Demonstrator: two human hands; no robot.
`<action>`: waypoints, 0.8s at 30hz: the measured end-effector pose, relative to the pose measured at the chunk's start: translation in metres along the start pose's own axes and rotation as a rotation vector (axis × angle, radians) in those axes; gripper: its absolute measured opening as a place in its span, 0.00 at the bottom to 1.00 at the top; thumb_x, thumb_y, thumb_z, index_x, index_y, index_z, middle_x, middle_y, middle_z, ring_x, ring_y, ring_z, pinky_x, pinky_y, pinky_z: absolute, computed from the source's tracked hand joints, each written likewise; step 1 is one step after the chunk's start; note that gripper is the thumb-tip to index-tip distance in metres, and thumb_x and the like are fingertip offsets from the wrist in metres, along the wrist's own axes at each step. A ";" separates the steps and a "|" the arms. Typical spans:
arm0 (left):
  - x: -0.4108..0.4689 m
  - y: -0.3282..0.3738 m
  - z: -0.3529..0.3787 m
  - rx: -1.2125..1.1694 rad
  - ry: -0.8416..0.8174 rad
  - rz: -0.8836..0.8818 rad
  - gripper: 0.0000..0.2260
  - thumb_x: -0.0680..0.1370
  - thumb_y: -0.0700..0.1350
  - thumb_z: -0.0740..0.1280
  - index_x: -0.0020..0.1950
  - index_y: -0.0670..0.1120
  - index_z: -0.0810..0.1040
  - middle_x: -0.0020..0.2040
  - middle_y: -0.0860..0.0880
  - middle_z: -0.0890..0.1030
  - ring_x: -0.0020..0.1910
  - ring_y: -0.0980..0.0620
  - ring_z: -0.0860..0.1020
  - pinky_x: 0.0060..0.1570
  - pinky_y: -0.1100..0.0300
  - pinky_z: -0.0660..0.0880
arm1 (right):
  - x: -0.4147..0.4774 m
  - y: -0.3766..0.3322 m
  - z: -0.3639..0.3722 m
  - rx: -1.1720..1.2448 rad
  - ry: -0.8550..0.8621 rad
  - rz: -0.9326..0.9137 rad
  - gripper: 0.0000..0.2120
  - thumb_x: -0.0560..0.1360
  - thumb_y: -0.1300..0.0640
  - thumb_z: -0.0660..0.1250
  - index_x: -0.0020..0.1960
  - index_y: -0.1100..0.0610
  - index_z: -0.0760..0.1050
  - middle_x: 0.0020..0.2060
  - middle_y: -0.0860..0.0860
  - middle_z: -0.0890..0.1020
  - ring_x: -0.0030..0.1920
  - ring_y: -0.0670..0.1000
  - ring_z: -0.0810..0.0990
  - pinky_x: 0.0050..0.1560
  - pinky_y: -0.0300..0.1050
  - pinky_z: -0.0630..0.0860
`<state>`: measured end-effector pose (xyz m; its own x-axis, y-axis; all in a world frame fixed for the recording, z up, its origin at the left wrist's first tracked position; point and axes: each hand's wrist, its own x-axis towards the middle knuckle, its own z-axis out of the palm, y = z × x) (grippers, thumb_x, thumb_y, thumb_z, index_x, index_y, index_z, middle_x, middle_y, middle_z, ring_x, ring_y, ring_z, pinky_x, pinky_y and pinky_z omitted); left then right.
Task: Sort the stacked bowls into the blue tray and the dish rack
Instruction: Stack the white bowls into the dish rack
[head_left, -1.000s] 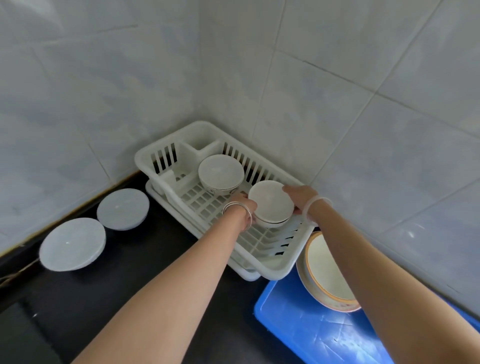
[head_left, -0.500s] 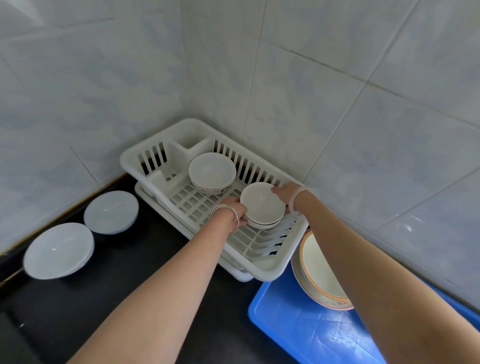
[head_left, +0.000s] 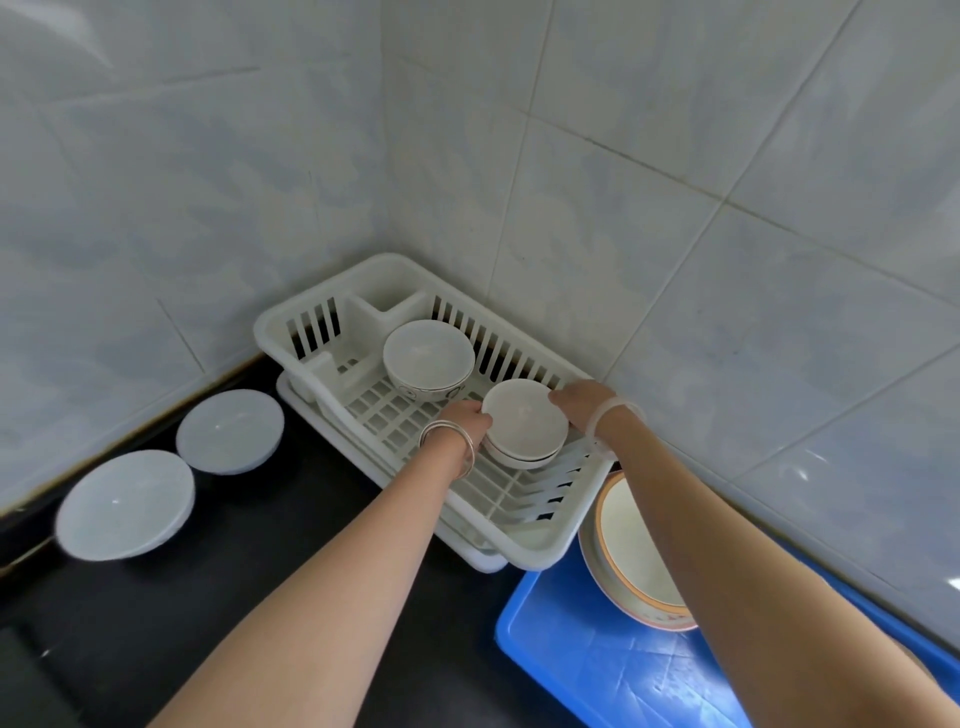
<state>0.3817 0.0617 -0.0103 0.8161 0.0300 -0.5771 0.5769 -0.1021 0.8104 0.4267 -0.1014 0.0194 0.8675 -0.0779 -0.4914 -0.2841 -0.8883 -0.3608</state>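
Observation:
A white dish rack (head_left: 530, 540) stands in the tiled corner. Inside it, a small stack of white bowls (head_left: 524, 423) rests on the grid at the right. My left hand (head_left: 467, 418) grips the stack's left rim and my right hand (head_left: 576, 400) grips its right rim. A larger white bowl with a patterned band (head_left: 428, 358) sits further back in the rack. A blue tray (head_left: 587, 670) lies at the lower right, and a large orange-rimmed bowl (head_left: 631, 551) leans in it, partly hidden by my right forearm.
Two round white lids lie on the black counter at the left: a larger one (head_left: 124, 504) and a smaller one (head_left: 229, 431). Tiled walls close in behind and to the right of the rack.
Both hands keep hold of the small bowl stack, which looks a little lower in the rack now. The view has shifted slightly.

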 end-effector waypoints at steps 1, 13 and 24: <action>-0.001 -0.001 -0.003 0.013 0.005 0.011 0.16 0.75 0.35 0.59 0.62 0.39 0.75 0.52 0.37 0.78 0.48 0.46 0.74 0.62 0.47 0.73 | -0.003 0.001 0.000 -0.055 0.009 -0.038 0.17 0.80 0.49 0.53 0.56 0.59 0.73 0.51 0.57 0.79 0.47 0.56 0.76 0.48 0.46 0.69; -0.085 -0.028 -0.087 0.045 0.226 0.266 0.18 0.78 0.41 0.59 0.68 0.48 0.70 0.67 0.48 0.74 0.63 0.49 0.74 0.65 0.53 0.71 | -0.090 -0.068 0.044 0.213 0.040 -0.348 0.17 0.80 0.49 0.53 0.67 0.51 0.70 0.65 0.52 0.75 0.62 0.53 0.73 0.56 0.42 0.64; -0.125 -0.131 -0.223 0.180 0.878 0.100 0.20 0.77 0.39 0.62 0.69 0.46 0.68 0.71 0.44 0.69 0.69 0.42 0.68 0.68 0.49 0.64 | -0.117 -0.176 0.175 0.137 -0.199 -0.405 0.19 0.79 0.49 0.55 0.69 0.51 0.67 0.64 0.53 0.75 0.61 0.54 0.74 0.55 0.44 0.70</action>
<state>0.2125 0.2933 -0.0217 0.6375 0.7535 -0.1605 0.5480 -0.2971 0.7819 0.3039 0.1437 0.0016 0.8284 0.3630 -0.4266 -0.0013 -0.7603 -0.6496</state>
